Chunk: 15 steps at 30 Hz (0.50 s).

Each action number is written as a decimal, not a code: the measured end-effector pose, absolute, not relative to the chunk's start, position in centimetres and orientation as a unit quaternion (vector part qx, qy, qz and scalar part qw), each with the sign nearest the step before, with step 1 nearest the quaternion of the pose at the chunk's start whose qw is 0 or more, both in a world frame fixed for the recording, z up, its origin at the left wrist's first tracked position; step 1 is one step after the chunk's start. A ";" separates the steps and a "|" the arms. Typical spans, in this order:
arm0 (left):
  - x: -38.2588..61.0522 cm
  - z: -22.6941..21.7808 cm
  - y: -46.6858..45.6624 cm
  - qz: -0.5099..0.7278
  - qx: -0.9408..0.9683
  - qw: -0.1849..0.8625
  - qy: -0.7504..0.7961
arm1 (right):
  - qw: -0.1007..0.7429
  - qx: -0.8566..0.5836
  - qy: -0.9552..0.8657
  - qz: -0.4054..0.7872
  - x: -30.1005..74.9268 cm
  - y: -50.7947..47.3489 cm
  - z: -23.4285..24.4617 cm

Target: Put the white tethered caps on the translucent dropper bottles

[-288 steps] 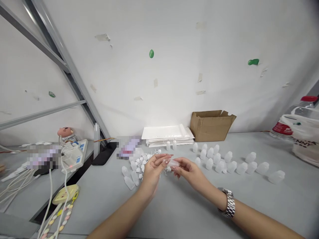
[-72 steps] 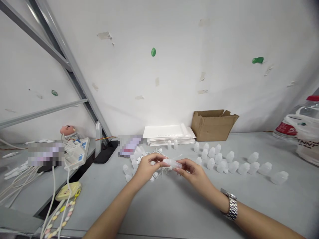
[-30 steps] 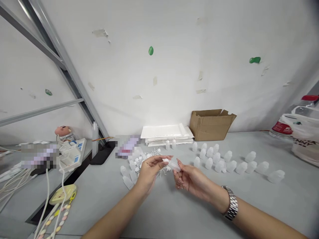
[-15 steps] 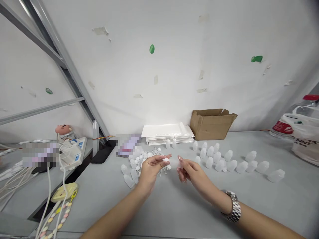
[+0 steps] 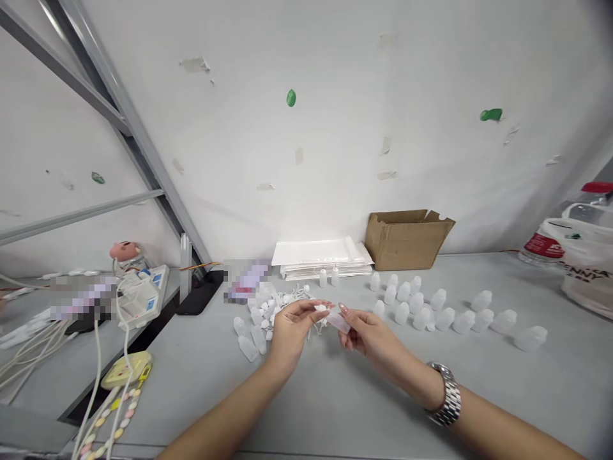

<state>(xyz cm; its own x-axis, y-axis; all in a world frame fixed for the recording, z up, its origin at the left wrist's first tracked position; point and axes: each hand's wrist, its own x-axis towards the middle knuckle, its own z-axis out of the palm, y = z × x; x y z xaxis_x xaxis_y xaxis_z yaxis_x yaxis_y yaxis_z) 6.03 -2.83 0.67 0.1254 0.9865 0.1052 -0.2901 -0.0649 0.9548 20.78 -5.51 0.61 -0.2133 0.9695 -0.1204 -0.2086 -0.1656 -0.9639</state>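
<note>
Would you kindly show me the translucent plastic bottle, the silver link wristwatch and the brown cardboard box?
Translucent plastic bottle (image 5: 339, 322), head view, on its body.
Silver link wristwatch (image 5: 449, 399), head view, on its bracelet.
Brown cardboard box (image 5: 405, 246), head view, on its front wall.

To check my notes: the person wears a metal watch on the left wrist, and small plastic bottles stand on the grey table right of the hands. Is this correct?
Not correct: the metal watch is on the right wrist, not the left, as the head view shows. The small plastic bottles stand as you wrote.
</note>
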 end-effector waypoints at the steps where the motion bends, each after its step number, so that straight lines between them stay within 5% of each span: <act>1: 6.0 0.6 -2.8 0.553 0.474 0.579 0.366 | 0.468 -0.432 -0.454 0.623 20.8 -5.5 0.6; 15: 5.6 0.8 -2.7 0.511 0.515 0.596 0.344 | 0.448 -0.315 -0.327 0.770 21.2 -5.4 0.4</act>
<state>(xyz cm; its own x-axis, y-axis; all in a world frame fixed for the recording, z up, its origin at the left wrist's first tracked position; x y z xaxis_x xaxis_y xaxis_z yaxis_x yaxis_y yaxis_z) 5.62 -2.72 0.76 0.2411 0.9636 0.1155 -0.2555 -0.0518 0.9654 21.16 -5.45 0.36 -0.4011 0.8956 -0.1926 -0.4837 -0.3856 -0.7858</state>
